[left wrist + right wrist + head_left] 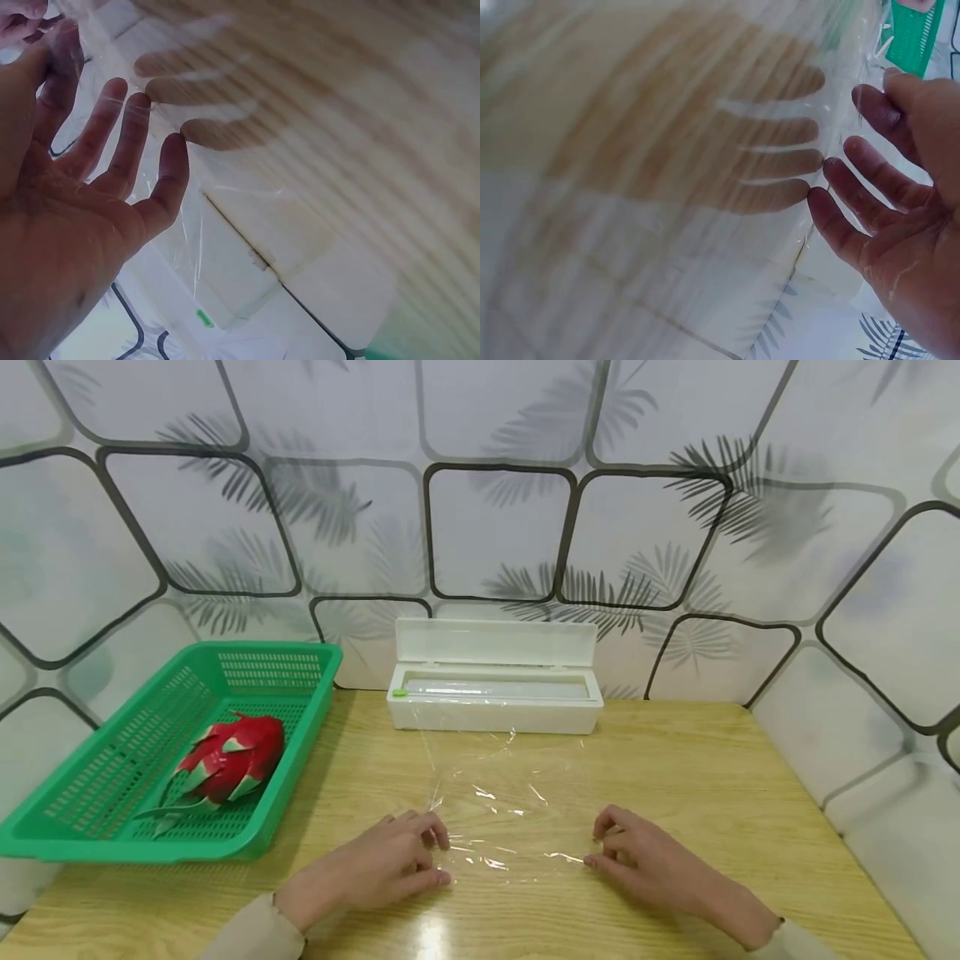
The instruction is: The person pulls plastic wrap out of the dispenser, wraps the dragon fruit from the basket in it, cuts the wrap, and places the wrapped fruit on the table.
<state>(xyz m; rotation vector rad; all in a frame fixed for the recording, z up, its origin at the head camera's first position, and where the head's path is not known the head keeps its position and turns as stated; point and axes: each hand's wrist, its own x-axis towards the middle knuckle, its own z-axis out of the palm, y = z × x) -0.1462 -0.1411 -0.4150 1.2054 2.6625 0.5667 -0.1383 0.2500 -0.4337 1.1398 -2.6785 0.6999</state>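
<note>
Clear film point(495, 827) lies over the bench point(675, 760), running from the white dispenser box point(495, 717) toward the person, bright creases across it. Left hand point(382, 864) at the film's near left corner: fingers loosely bent, thumb and index apart. Right hand point(660, 864) at the near right corner, fingers relaxed and spread, thumb near the film's edge. Hands well apart, film between them. In the wrist views the left fingertips point(174, 146) and right fingertips point(819, 201) meet their dark reflections; can't tell whether they touch film or bare bench. Box sits at the back of the bench by the wall point(502, 535), its lid point(495, 642) tipped up behind, a roll point(495, 689) inside, small green slider point(400, 692) at its left end. Green basket point(262, 837) stands left of the box, tilted in view, holding one red dragon fruit point(236, 756) with green-tipped scales. Wall has dark rounded outlines and grey fern leaves. Light sleeves point(258, 931) on both arms.
</note>
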